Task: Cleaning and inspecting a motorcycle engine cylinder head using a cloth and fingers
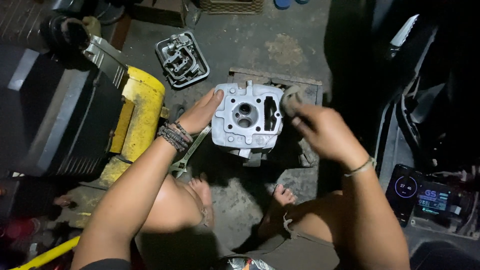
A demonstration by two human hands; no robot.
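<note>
A grey cast-metal engine cylinder head (247,120) rests on a dark square block (310,92) on the concrete floor. My left hand (200,114) grips the head's left edge and steadies it. My right hand (320,130) is at the head's right side and pinches a small worn grey pad or piece of abrasive (290,98) against its upper right corner. An adjustable wrench (187,152) lies on the floor under my left wrist. My bare feet and knees show below the head.
A metal tray with engine parts (181,59) lies on the floor behind. A yellow and black machine (135,115) stands at the left. A phone with a lit screen (406,192) lies at the right beside dark motorcycle bodywork (425,100).
</note>
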